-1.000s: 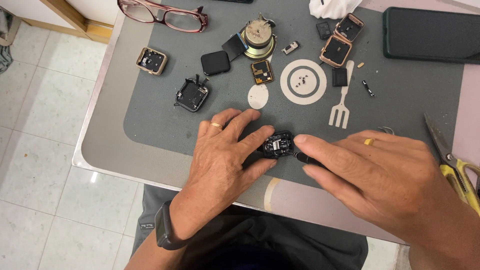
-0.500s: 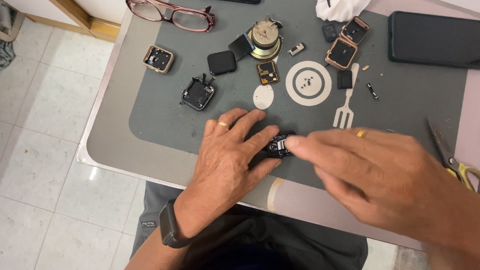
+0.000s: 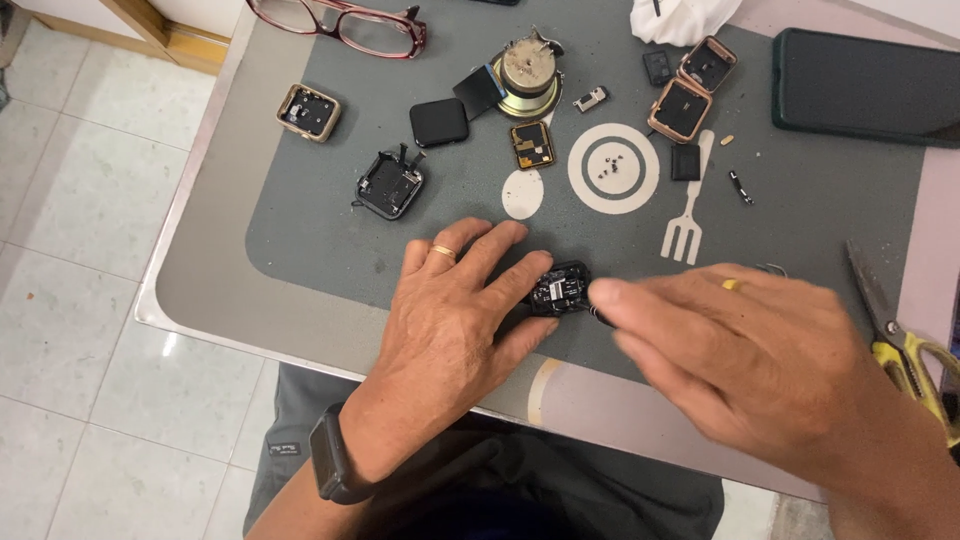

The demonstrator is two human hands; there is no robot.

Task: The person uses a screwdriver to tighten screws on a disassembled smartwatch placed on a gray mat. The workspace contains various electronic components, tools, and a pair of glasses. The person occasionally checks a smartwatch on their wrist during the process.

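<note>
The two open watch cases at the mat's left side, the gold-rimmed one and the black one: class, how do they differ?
The gold-rimmed case has a tan metallic frame; the black case is dark all over. The gold-rimmed case lies nearer the mat's far left corner, the black case closer to the left hand. Both are squarish, open and untouched.

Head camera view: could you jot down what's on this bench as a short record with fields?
Left hand: steadies a small black watch case on the grey mat, fingers at its left side
Right hand: blurred, fingertips pinching a thin dark tool at the case's right edge
Nearby parts: open black case, gold case, black screen, round metal part
White ring: printed on the mat, tiny screws inside
Edges: red glasses top, yellow-handled scissors right
</note>
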